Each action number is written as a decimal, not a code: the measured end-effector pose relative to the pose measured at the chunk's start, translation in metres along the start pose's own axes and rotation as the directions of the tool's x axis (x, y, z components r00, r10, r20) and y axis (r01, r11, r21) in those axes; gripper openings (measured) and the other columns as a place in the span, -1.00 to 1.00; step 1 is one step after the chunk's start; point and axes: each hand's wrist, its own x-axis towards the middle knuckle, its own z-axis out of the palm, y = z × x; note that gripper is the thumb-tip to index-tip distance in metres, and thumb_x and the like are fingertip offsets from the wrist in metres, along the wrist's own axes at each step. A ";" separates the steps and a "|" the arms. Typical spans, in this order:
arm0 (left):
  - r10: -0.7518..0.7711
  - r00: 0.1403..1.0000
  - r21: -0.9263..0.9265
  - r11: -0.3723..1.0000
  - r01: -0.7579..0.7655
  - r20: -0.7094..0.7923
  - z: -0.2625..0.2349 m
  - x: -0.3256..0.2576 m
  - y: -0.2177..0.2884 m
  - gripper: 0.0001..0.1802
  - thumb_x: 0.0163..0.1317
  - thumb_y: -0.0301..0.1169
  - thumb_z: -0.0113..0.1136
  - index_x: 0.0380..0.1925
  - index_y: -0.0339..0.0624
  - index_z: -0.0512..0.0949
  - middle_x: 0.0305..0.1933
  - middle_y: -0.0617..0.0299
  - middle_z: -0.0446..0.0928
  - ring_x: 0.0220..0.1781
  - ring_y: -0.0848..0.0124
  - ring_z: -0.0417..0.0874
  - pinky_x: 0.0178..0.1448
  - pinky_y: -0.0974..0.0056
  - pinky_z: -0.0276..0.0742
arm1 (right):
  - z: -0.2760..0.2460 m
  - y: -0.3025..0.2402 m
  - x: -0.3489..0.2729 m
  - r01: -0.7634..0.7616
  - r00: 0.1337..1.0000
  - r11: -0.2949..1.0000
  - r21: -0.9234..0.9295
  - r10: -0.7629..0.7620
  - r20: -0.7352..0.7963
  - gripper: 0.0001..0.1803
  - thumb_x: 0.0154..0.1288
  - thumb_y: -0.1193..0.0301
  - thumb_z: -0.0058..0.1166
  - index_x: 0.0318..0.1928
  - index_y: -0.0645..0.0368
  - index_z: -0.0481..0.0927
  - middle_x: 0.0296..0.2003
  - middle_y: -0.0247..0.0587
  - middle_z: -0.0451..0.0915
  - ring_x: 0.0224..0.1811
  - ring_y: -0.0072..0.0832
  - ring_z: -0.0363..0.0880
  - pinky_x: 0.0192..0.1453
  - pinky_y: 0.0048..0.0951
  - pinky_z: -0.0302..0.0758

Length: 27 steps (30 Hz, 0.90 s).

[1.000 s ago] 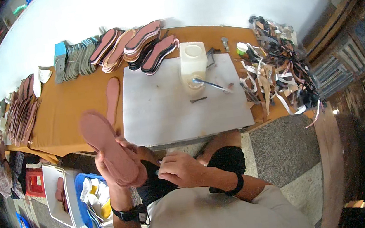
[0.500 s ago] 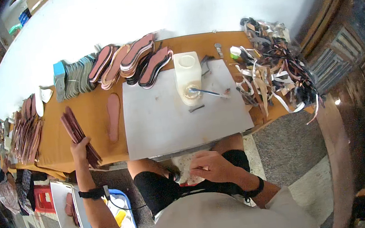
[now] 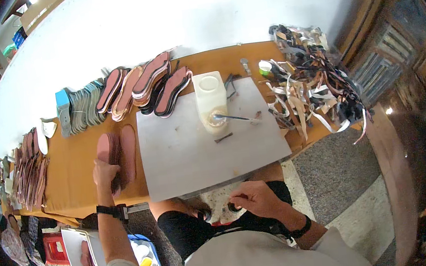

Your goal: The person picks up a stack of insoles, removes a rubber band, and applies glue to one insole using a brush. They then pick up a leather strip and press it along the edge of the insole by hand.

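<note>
My left hand (image 3: pixel 105 174) is closed around a stack of reddish-brown shoe insoles (image 3: pixel 108 147), held over the orange-brown cloth at the table's near left. Just right of the stack lies a single insole (image 3: pixel 129 154) of the same colour. My right hand (image 3: pixel 259 198) hovers above my lap with its fingers curled in; whether anything small is in them is hidden. On the grey board (image 3: pixel 190 162) in front of me stands a cream plastic container (image 3: pixel 210 96), its low opening smeared with whitish stuff. A brush (image 3: pixel 235 118) rests across that opening.
Bundles of layered insoles (image 3: pixel 151 84) and grey sole-shaped pieces (image 3: pixel 85 106) line the table's far side. More insoles (image 3: pixel 29 171) stand at the left. A heap of strap scraps (image 3: pixel 319 88) covers the right end. White (image 3: pixel 79 256) and blue bins (image 3: pixel 156 257) sit below left.
My left hand has turned the insole stack flatter and brought it right, beside the single insole. My right hand has shifted slightly. The whole view has moved a little.
</note>
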 end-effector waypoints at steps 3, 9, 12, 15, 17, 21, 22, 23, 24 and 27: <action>0.003 1.000 0.068 0.998 -0.005 0.027 -0.001 -0.009 0.025 -0.02 -0.12 -0.16 0.53 0.21 -0.50 0.27 0.05 -0.33 0.64 0.14 -0.15 0.67 0.22 0.00 0.61 | 0.005 0.013 0.000 -0.074 0.996 0.995 0.070 0.077 -0.042 -0.83 0.33 0.35 0.28 -0.22 0.21 0.72 -0.35 -0.06 0.72 -0.30 -0.13 0.73 -0.16 -0.23 0.63; 0.055 0.998 0.065 0.997 -0.053 -0.038 0.012 -0.015 0.008 0.17 -0.10 -0.06 0.54 0.36 -0.52 0.10 0.11 -0.33 0.61 0.18 -0.11 0.65 0.27 0.02 0.58 | -0.003 0.002 0.012 0.037 0.999 0.999 0.023 -0.036 -0.032 -0.90 0.37 0.49 0.28 -0.22 0.29 0.68 -0.42 -0.22 0.65 -0.42 -0.65 0.67 -0.43 -0.58 0.48; 0.056 0.985 0.137 0.990 -0.033 -0.162 0.008 -0.040 0.023 0.25 -0.03 -0.06 0.53 0.48 -0.45 -0.03 0.22 -0.35 0.53 0.25 -0.08 0.61 0.35 0.02 0.52 | -0.006 0.003 0.012 0.025 0.999 0.999 0.028 -0.024 -0.034 -0.90 0.37 0.49 0.28 -0.24 0.29 0.67 -0.41 -0.24 0.62 -0.41 -0.67 0.64 -0.42 -0.59 0.47; 0.266 0.880 -0.134 0.931 -0.341 -0.393 -0.018 -0.099 0.060 0.07 0.05 -0.38 0.52 0.52 -0.26 0.12 0.43 -0.13 0.39 0.43 -0.09 0.44 0.42 -0.02 0.45 | -0.005 0.008 0.013 -0.009 1.000 0.999 0.043 0.010 -0.030 -0.90 0.38 0.50 0.27 -0.23 0.30 0.65 -0.41 -0.27 0.59 -0.41 -0.67 0.58 -0.40 -0.58 0.46; 0.536 0.771 -0.524 0.572 -0.631 -0.343 -0.006 -0.144 0.065 -0.10 0.16 -0.54 0.42 0.49 -0.24 0.21 0.49 -0.01 0.33 0.45 0.02 0.44 0.42 0.03 0.46 | 0.000 0.008 0.013 -0.011 1.000 0.999 0.051 0.012 -0.023 -0.90 0.39 0.50 0.26 -0.23 0.30 0.65 -0.41 -0.29 0.58 -0.41 -0.67 0.55 -0.38 -0.57 0.46; 0.854 0.511 -0.937 0.250 -0.245 0.095 -0.007 -0.262 0.122 -0.25 0.16 -0.65 0.43 0.38 -0.27 0.37 0.30 0.05 0.50 0.35 0.27 0.52 0.38 0.19 0.50 | 0.023 0.012 0.027 -0.033 0.998 0.950 0.311 0.012 0.069 -0.89 0.44 0.49 0.20 -0.18 0.31 0.65 -0.40 -0.39 0.58 -0.40 -0.67 0.51 -0.33 -0.56 0.47; 0.882 0.463 -0.940 0.228 -0.255 0.089 0.003 -0.270 0.128 -0.26 0.17 -0.66 0.41 0.38 -0.26 0.38 0.28 0.03 0.50 0.33 0.25 0.54 0.36 0.20 0.53 | 0.026 0.007 0.030 -0.008 0.993 0.952 0.305 -0.028 0.113 -0.89 0.47 0.49 0.18 -0.17 0.31 0.65 -0.39 -0.42 0.58 -0.38 -0.68 0.51 -0.31 -0.56 0.48; 0.865 0.499 -0.953 0.189 -0.237 0.048 0.010 -0.279 0.134 -0.35 0.19 -0.67 0.38 0.32 -0.25 0.46 0.24 0.01 0.53 0.26 0.27 0.60 0.28 0.24 0.59 | 0.028 0.004 0.031 -0.014 0.993 0.954 0.300 -0.021 0.115 -0.89 0.47 0.49 0.18 -0.17 0.31 0.65 -0.39 -0.42 0.58 -0.38 -0.68 0.51 -0.31 -0.56 0.48; 0.858 0.513 -0.929 0.197 -0.312 0.010 0.009 -0.282 0.135 -0.44 0.20 -0.68 0.37 0.24 -0.27 0.53 0.20 0.02 0.55 0.20 0.30 0.64 0.22 0.27 0.62 | 0.030 0.001 0.030 -0.095 0.990 0.948 0.304 0.058 0.129 -0.86 0.46 0.43 0.18 -0.16 0.27 0.68 -0.37 -0.33 0.63 -0.36 -0.61 0.56 -0.29 -0.49 0.52; 0.812 0.584 -0.951 0.182 -0.250 0.002 0.023 -0.285 0.126 -0.61 0.22 -0.68 0.36 0.07 -0.31 0.64 0.08 0.06 0.62 0.05 0.37 0.71 0.08 0.33 0.68 | 0.032 -0.002 0.027 -0.270 0.959 0.877 0.397 0.209 0.192 -0.81 0.46 0.36 0.18 -0.17 0.23 0.70 -0.36 -0.30 0.68 -0.34 -0.60 0.59 -0.27 -0.47 0.54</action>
